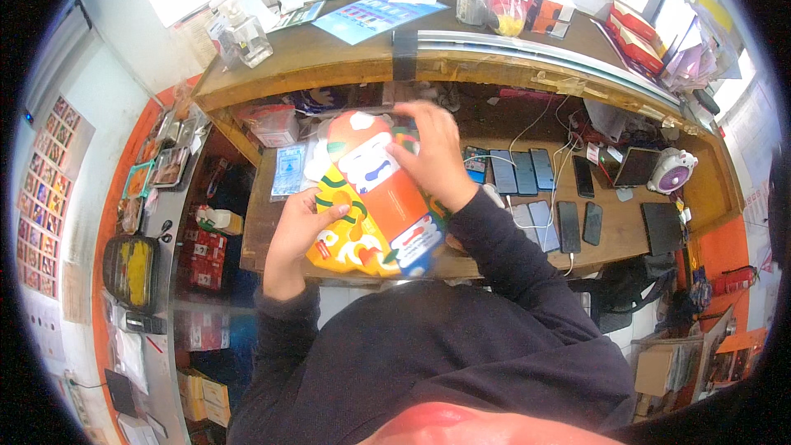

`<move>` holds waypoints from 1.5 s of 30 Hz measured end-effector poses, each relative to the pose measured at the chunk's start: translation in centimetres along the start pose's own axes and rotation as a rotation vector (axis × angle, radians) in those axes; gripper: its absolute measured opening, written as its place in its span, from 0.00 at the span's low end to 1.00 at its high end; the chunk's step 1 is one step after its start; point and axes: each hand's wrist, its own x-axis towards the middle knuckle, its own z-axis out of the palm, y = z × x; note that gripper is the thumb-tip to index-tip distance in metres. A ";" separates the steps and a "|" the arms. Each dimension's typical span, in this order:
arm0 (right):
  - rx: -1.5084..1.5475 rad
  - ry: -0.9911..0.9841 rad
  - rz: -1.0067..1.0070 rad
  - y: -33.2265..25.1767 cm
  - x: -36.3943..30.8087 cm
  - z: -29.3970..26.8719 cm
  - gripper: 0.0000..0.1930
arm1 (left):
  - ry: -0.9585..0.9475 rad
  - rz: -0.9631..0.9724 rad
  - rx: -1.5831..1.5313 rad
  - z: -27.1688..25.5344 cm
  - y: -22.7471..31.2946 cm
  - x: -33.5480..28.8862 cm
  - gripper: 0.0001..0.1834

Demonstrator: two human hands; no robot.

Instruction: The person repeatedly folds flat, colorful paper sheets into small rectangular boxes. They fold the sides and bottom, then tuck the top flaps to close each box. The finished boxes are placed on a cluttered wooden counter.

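A flat, colourful printed packet [387, 198] in yellow, orange, green and blue is held up over the near part of the wooden desk. Whether it is a bag or a folded sheet I cannot tell. Thumb on the front, my left hand [298, 227] grips its left edge, with the other fingers hidden behind. My right hand [435, 148] is closed on the upper right edge, its fingertips slightly blurred. Left of the packet lies a light blue printed card [288, 171] on the desk.
Several phones [524, 171] with white cables lie on the desk to the right, near a small purple-and-white fan [672, 170]. A raised wooden shelf [297, 74] spans the back, bearing a blue leaflet [375, 18] and clear bottles [247, 41]. A narrow counter [161, 280] runs along the left.
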 end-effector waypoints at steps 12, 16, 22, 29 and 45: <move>0.394 -0.104 -0.143 -3.0 -4.9 1.7 0.17 | -0.094 0.225 0.284 2.7 1.8 1.1 0.08; 0.328 -0.052 -0.083 -3.5 -5.2 0.9 0.15 | 0.117 0.413 0.735 4.1 2.5 1.7 0.08; 0.361 0.179 0.044 -2.8 -4.7 0.0 0.10 | 0.468 0.637 0.487 4.9 2.5 2.3 0.14; 0.284 0.246 -0.076 -0.6 -4.5 -0.9 0.15 | -0.103 -0.024 -0.594 5.6 -0.3 2.2 0.26; 0.507 -0.292 -0.211 0.3 -5.1 -6.3 0.13 | -0.209 -0.010 -0.491 6.4 0.8 1.5 0.24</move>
